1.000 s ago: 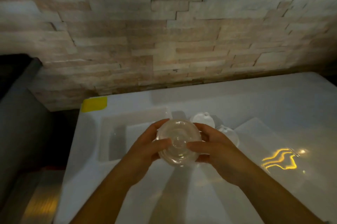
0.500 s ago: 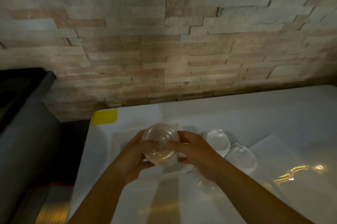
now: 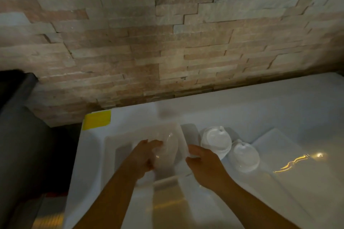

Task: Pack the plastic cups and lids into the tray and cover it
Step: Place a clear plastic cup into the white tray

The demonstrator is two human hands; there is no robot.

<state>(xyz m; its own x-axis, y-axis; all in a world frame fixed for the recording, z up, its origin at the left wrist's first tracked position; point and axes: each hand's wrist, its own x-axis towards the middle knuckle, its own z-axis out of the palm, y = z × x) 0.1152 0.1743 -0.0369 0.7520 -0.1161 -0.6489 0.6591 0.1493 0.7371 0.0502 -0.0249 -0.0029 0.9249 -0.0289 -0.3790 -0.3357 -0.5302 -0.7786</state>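
A white rectangular tray sits on the white table, left of centre. My left hand holds a clear plastic cup lying on its side inside the tray. My right hand rests at the tray's right wall, fingers curled on its rim. Two white lids lie just right of the tray: one nearer the wall, one nearer me. A flat translucent tray cover lies farther right.
A stone-brick wall stands close behind the white table. A yellow tape patch marks the table's far left corner. A dark grey object fills the left side beyond the table edge.
The cup, held in both hands above the table before, has gone down into the tray in my left hand alone. My right hand has let go and moved to the tray's right rim.
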